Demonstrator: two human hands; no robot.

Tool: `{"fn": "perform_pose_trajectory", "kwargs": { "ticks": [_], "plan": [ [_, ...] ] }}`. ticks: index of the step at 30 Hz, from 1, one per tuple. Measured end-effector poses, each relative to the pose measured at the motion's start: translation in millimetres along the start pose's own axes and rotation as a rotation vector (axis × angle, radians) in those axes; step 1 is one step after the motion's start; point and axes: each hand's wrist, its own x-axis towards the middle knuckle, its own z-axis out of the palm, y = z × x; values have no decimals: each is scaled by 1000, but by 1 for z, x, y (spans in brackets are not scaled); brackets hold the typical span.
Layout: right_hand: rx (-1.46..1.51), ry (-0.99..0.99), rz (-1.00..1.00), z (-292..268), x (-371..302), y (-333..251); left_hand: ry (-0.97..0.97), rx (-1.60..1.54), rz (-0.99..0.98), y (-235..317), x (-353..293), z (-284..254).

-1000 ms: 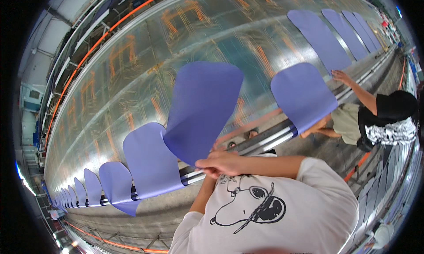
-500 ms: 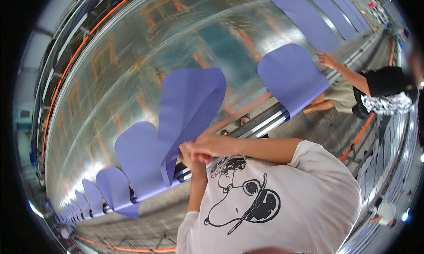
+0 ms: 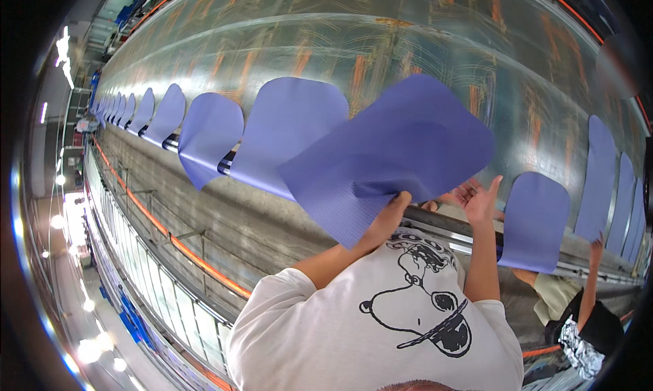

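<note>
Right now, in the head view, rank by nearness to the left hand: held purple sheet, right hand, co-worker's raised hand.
1. held purple sheet: gripped by the left hand, above it.
2. right hand: open, just right.
3. co-worker's raised hand: far right.

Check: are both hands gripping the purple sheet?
No, only the left hand grips the purple sheet; the right hand is open, fingers spread.
</note>
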Motion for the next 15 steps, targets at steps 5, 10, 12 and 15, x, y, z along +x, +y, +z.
{"fn": "perform_pose_trajectory", "kwargs": {
  "ticks": [5, 10, 12, 15],
  "plan": [
    [-152, -21, -63, 48, 13, -38, 33, 307, 249, 6, -26, -4],
    [-147, -140, -73, 38, 38, -86, -125, 451, 280, 69, -10, -48],
    [-52, -194, -200, 85, -6, -108, 95, 618, 547, 13, 14, -54],
    [210, -188, -481, 92, -25, -153, 359, 542, 788, 44, 87, -64]
  ]
}}
